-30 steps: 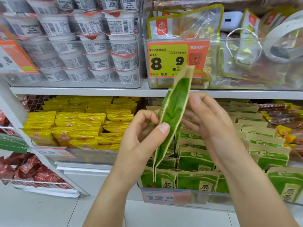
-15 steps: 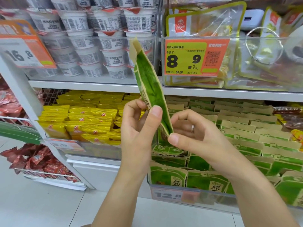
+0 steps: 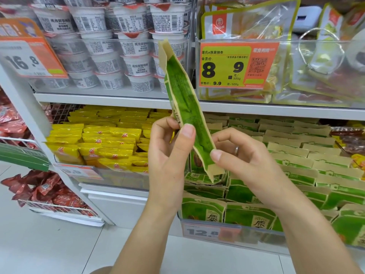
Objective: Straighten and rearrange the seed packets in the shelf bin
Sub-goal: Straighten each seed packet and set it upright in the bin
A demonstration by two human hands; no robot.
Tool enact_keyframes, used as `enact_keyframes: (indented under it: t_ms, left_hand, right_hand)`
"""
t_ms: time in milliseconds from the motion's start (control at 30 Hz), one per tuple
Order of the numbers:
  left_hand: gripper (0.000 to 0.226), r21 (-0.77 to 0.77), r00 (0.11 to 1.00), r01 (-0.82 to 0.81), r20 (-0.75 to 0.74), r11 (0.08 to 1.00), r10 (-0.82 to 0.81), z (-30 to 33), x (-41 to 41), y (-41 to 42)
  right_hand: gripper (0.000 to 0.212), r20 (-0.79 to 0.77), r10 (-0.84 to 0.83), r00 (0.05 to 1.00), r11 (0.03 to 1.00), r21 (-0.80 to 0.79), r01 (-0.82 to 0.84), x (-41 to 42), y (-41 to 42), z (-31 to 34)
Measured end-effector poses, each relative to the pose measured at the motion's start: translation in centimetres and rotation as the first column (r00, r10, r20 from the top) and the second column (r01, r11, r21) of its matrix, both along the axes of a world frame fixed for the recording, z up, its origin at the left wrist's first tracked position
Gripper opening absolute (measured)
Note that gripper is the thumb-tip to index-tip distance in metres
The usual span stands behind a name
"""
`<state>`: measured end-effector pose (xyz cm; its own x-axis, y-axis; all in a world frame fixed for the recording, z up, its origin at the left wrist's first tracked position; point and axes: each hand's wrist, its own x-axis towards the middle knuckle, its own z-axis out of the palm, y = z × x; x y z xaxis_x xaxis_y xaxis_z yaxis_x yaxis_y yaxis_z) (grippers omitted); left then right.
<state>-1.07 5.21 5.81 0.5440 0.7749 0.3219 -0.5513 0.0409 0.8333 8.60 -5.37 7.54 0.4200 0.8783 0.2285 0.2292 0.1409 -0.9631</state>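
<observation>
Delta vs half a second back: almost nothing is changing. Packet is keeping the same tilt, top toward 11 o'clock; a full second back it was tipping toward 1 o'clock, so the flip is done. Both hands are staying where they were.

Left to right:
- Yellow packs are lying stacked in the bin at 9 o'clock, white cups stacked on the shelf above them.
- Left hand is reaching up from 6 o'clock, palm facing right. Its grip is pinching the packet's mid-section: thumb pressing the near face, fingers curling round the far edge.
- Seed packet is hanging in the air in front of the shelf edge, above the front-left corner of the bin. It is showing edge-on, green face with tan borders. Long axis is running near vertical, tan top at 11 o'clock, lower end at 5 o'clock.
- Right hand is coming in from 5 o'clock, ring on one finger. Its grip is pinching the packet's lower end between thumb tip and curled fingers.
- Shelf bin is holding rows of green packets standing upright, price tag reading 12.8 on its clear front.
</observation>
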Motion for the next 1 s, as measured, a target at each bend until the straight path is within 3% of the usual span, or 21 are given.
enact_keyframes:
  t_ms: [133,267,367,467,567,667,733,800,900,1000]
  left_hand:
    - [0.062,-0.011,1.000,0.028,-0.006,1.000,-0.029,0.2,0.0,-0.1]
    - [0.034,0.022,0.997,0.055,-0.048,0.998,-0.053,0.4,-0.1,-0.1]
    - [0.022,0.050,0.997,0.053,-0.064,0.997,-0.050,1.1,-0.5,-0.1]
    - [0.023,0.110,0.997,0.027,-0.076,0.994,-0.019,1.7,-0.8,-0.8]
    - [0.022,0.197,0.989,-0.074,-0.108,0.978,0.097,1.6,-0.9,-0.9]
    - [0.023,0.159,0.984,-0.062,-0.156,0.985,0.087,1.6,-1.1,0.2]
    - [0.030,0.088,0.975,0.055,-0.218,0.995,-0.035,1.7,-1.3,0.9]
    - [0.031,0.048,0.946,0.189,-0.277,0.981,-0.169,1.6,-1.5,1.2]
    - [0.030,0.042,0.899,0.305,-0.342,0.951,-0.274,1.2,-1.5,1.3]
    - [0.038,0.087,0.902,0.284,-0.361,0.955,-0.236,1.0,-1.3,1.0]
  right_hand:
    - [0.012,0.027,-0.041,0.999,0.999,0.000,0.041,0.0,0.1,-0.2]
    - [0.027,0.141,-0.211,0.967,0.977,-0.001,0.213,0.1,0.1,-0.7]
    - [0.030,0.380,-0.431,0.818,0.897,0.085,0.433,0.0,0.0,-0.9]
    - [0.039,0.536,-0.508,0.674,0.851,0.189,0.490,-0.1,0.2,-1.1]
    - [0.054,0.563,-0.464,0.684,0.876,0.176,0.450,-0.4,0.3,-1.2]
    - [0.062,0.360,-0.433,0.826,0.900,0.122,0.419,-0.7,0.3,-0.9]
    - [0.056,0.117,-0.412,0.904,0.909,0.124,0.398,-0.6,0.3,-0.4]
    - [0.043,-0.101,-0.372,0.923,0.914,0.136,0.383,-0.3,0.1,0.2]
    - [0.027,-0.201,-0.361,0.911,0.916,0.106,0.386,0.2,0.0,0.5]
    - [0.020,-0.219,-0.387,0.896,0.906,0.091,0.413,0.6,-0.1,0.3]
